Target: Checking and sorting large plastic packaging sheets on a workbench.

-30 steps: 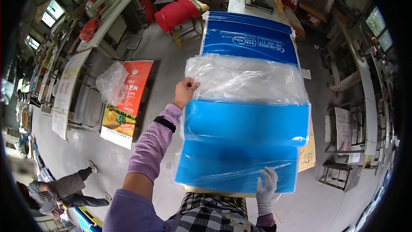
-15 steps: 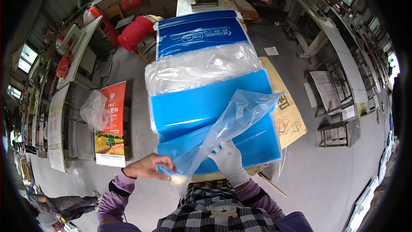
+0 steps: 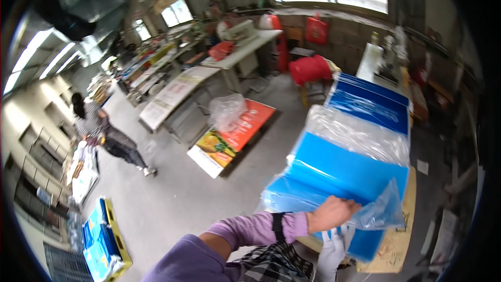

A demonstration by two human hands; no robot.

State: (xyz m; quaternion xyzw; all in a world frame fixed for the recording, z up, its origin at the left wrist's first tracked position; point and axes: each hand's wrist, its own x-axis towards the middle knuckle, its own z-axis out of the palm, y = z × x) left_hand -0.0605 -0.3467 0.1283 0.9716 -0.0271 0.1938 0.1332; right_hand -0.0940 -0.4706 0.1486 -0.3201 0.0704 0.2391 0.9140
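Observation:
My bare left hand (image 3: 333, 213) is closed on a clear plastic bag (image 3: 380, 210), which spreads out to its right. Just below it, my right hand (image 3: 335, 241) wears a white glove. Its fingers point up beside the bag, partly under the left hand and smeared, so their grip does not show. Both hands are over the near end of a stack of blue plastic sacks (image 3: 347, 166). Across the middle of the stack lies crumpled clear film (image 3: 357, 133), and a darker blue printed sack (image 3: 369, 102) is at the far end.
A tan paper sack (image 3: 389, 248) sticks out under the stack's right side. Left of the stack is an orange printed sack (image 3: 249, 125) with a clear bag (image 3: 227, 112) on it. A person (image 3: 107, 130) stands far left, beyond blue sacks on a yellow pallet (image 3: 119, 245).
The view has swung left, so the stack now appears farther right. My left hand has moved across to the right hand and closed on the clear bag.

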